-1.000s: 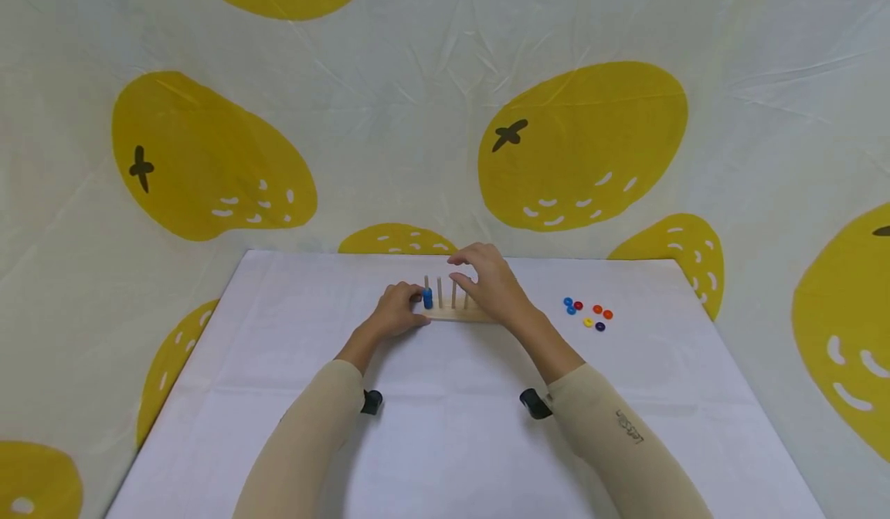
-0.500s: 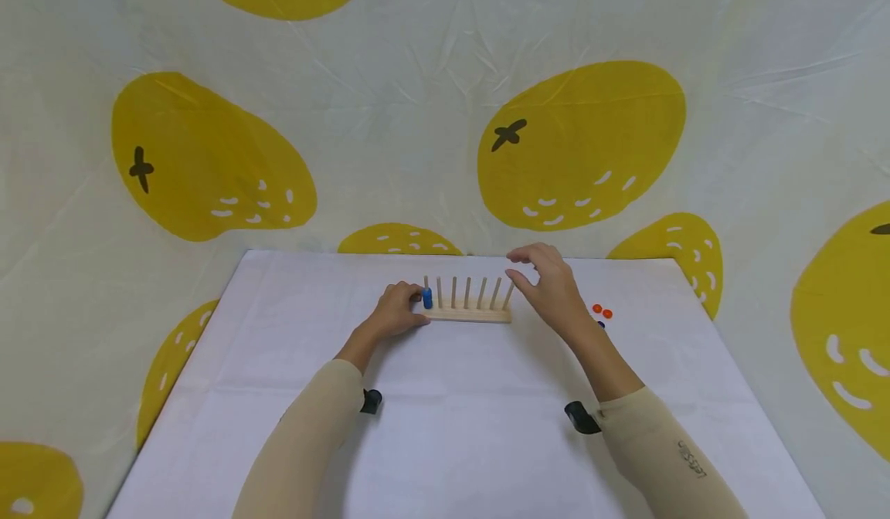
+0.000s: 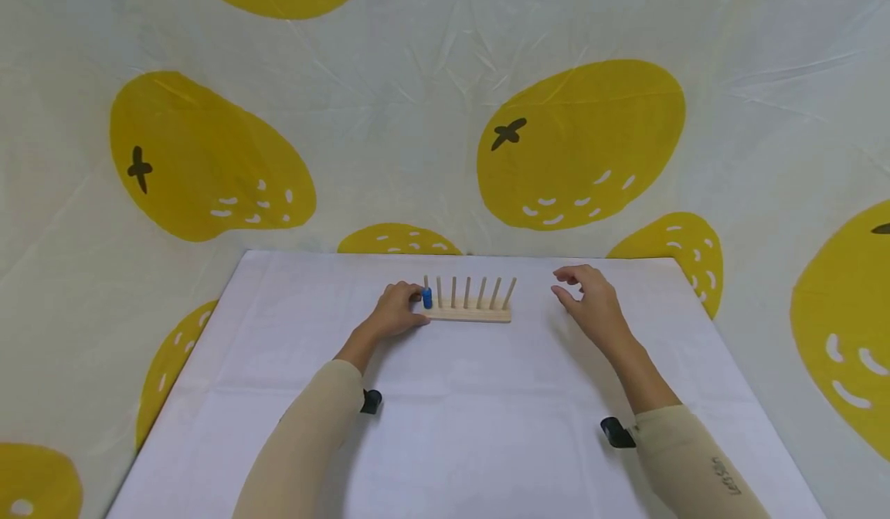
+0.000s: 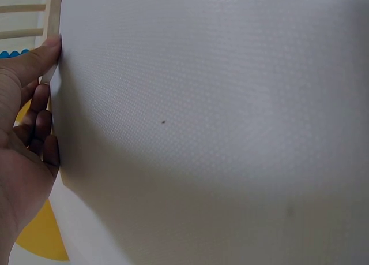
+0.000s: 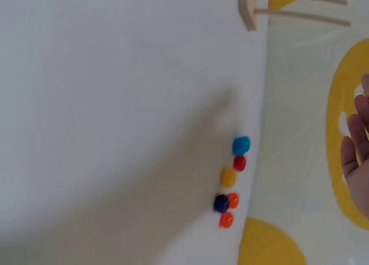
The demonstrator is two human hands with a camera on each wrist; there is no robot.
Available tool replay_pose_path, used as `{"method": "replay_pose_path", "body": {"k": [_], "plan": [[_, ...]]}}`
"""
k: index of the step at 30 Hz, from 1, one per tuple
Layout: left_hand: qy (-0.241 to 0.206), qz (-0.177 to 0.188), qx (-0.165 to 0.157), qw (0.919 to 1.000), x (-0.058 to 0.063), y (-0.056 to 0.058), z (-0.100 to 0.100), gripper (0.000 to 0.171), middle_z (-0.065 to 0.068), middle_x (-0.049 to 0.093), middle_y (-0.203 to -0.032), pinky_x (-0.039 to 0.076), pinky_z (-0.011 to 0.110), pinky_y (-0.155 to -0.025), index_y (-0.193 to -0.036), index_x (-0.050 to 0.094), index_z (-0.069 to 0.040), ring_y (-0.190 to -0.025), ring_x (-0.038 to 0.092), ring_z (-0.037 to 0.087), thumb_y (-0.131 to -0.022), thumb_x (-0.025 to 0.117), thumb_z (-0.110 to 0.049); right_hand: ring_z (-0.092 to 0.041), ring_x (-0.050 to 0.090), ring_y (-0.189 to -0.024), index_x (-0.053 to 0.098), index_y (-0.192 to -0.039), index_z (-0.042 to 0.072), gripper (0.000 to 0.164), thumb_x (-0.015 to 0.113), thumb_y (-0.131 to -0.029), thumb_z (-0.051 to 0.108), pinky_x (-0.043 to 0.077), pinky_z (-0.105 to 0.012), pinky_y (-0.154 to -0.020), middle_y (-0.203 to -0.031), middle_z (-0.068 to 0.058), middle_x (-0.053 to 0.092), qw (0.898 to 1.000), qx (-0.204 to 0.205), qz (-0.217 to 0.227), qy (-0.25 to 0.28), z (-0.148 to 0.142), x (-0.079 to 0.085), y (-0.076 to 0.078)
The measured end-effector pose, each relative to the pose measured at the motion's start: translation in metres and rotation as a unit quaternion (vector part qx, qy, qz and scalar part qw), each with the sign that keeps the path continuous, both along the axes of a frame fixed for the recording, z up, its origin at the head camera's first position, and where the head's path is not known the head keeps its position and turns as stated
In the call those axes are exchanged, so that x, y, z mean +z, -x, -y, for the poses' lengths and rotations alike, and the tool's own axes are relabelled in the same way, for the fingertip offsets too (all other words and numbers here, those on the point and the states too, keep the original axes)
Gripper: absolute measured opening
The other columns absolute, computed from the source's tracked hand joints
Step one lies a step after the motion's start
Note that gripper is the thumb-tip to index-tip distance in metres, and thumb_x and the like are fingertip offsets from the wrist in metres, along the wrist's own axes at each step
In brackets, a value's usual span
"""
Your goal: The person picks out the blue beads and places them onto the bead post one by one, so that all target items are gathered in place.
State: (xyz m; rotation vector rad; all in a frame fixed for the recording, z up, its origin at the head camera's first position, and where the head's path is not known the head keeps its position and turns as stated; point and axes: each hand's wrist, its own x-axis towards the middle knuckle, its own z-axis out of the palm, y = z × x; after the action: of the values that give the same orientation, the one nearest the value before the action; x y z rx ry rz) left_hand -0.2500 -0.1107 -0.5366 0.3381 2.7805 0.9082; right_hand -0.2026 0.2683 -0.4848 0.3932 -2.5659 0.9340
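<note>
A wooden peg rack [image 3: 473, 315] with a row of upright pegs stands on the table. Blue beads [image 3: 427, 298] are stacked on its leftmost peg. My left hand [image 3: 395, 312] grips that end of the rack; in the left wrist view its thumb [image 4: 41, 58] presses the front edge of the base and the other fingers curl at the end. My right hand [image 3: 591, 306] is raised to the right of the rack, fingers loosely bent, thumb apart, holding nothing. Below it in the right wrist view lie loose beads: light blue [image 5: 241, 145], red [image 5: 239, 163], yellow [image 5: 228, 178], dark blue [image 5: 221, 204] and orange [image 5: 226, 220].
A white cloth [image 3: 445, 426] covers the table. Behind it hangs a pale curtain [image 3: 396, 140] printed with yellow fruit. In the head view the right hand and forearm hide the loose beads.
My right hand has moved right, from above the rack's pegs to over the loose beads, which it now covers in the head view. The left hand has stayed on the rack.
</note>
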Motion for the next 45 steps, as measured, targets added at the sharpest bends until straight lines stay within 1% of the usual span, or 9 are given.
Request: {"method": "replay_pose_path", "body": {"k": [4,10,14,17,22,27,35,39,45], "plan": [[-0.003,0.001,0.001,1.0000,0.000,0.000,0.001,0.063,0.009,0.065,-0.122,0.043,0.044,-0.109,-0.137,0.063,-0.003,-0.118,0.052,0.028,-0.084,0.088,-0.025,-0.032,0.060,-0.103,0.067,-0.121,0.001,0.029,0.075,-0.093,0.007,0.051,-0.050,-0.087,-0.112,-0.016,0.070,0.999,-0.013,0.039,-0.013,-0.013,-0.011,0.002],[-0.006,0.008,0.009,0.9999,0.001,0.000,0.001,0.063,0.009,0.065,-0.124,0.042,0.045,-0.112,-0.138,0.063,-0.004,-0.122,0.052,0.029,-0.083,0.088,-0.023,-0.039,0.065,-0.102,0.069,-0.120,-0.005,0.030,0.075,-0.093,0.008,0.051,-0.055,-0.091,-0.112,-0.022,0.071,0.995,-0.009,0.092,-0.037,-0.027,-0.024,0.004],[-0.005,0.007,0.009,0.9999,0.001,-0.001,0.001,0.063,0.009,0.065,-0.124,0.042,0.045,-0.112,-0.137,0.063,-0.004,-0.121,0.052,0.029,-0.083,0.088,-0.023,-0.039,0.064,-0.103,0.068,-0.123,-0.004,0.033,0.074,-0.094,0.011,0.053,-0.056,-0.093,-0.116,-0.024,0.070,0.989,-0.011,0.143,-0.046,-0.034,-0.029,0.003],[-0.004,0.006,0.008,0.9999,0.001,-0.001,0.001,0.062,0.009,0.065,-0.123,0.042,0.044,-0.111,-0.137,0.063,-0.004,-0.121,0.052,0.029,-0.083,0.088,-0.023,-0.038,0.062,-0.102,0.067,-0.126,-0.003,0.035,0.073,-0.096,0.014,0.054,-0.055,-0.092,-0.118,-0.023,0.069,0.983,-0.015,0.176,-0.056,-0.038,-0.032,0.004],[-0.006,0.007,0.009,0.9999,0.001,-0.002,0.001,0.061,0.009,0.065,-0.122,0.042,0.045,-0.110,-0.136,0.063,-0.003,-0.120,0.052,0.029,-0.083,0.088,-0.023,-0.035,0.060,-0.102,0.067,-0.129,0.000,0.037,0.072,-0.096,0.017,0.054,-0.052,-0.091,-0.118,-0.021,0.069,0.975,-0.017,0.209,-0.069,-0.043,-0.038,0.006],[-0.003,0.009,0.010,0.9999,0.002,-0.002,0.001,0.062,0.008,0.064,-0.124,0.042,0.044,-0.110,-0.138,0.062,-0.004,-0.120,0.051,0.028,-0.084,0.087,-0.024,-0.033,0.061,-0.103,0.066,-0.130,0.000,0.037,0.071,-0.097,0.017,0.054,-0.051,-0.092,-0.118,-0.019,0.070,0.972,-0.012,0.225,-0.069,-0.046,-0.043,0.008],[-0.006,0.010,0.006,0.9999,0.002,0.000,0.000,0.062,0.008,0.064,-0.124,0.041,0.044,-0.112,-0.138,0.062,-0.004,-0.122,0.051,0.029,-0.084,0.087,-0.024,-0.034,0.062,-0.102,0.065,-0.128,-0.002,0.035,0.071,-0.096,0.010,0.053,-0.054,-0.095,-0.117,-0.020,0.069,0.974,-0.007,0.218,-0.066,-0.048,-0.046,0.009],[-0.007,0.013,0.009,0.9999,0.002,0.000,0.000,0.062,0.008,0.064,-0.124,0.041,0.044,-0.113,-0.138,0.062,-0.005,-0.122,0.051,0.028,-0.084,0.087,-0.023,-0.035,0.063,-0.100,0.066,-0.125,-0.004,0.032,0.071,-0.094,0.007,0.053,-0.054,-0.093,-0.114,-0.022,0.068,0.975,-0.005,0.210,-0.066,-0.048,-0.047,0.009],[-0.006,0.015,0.012,0.9998,0.002,-0.001,0.000,0.063,0.008,0.063,-0.125,0.041,0.045,-0.113,-0.139,0.062,-0.005,-0.122,0.051,0.028,-0.084,0.087,-0.023,-0.035,0.062,-0.100,0.067,-0.123,-0.004,0.031,0.072,-0.095,0.009,0.054,-0.054,-0.094,-0.115,-0.023,0.066,0.973,-0.008,0.216,-0.077,-0.047,-0.046,0.010]]}}
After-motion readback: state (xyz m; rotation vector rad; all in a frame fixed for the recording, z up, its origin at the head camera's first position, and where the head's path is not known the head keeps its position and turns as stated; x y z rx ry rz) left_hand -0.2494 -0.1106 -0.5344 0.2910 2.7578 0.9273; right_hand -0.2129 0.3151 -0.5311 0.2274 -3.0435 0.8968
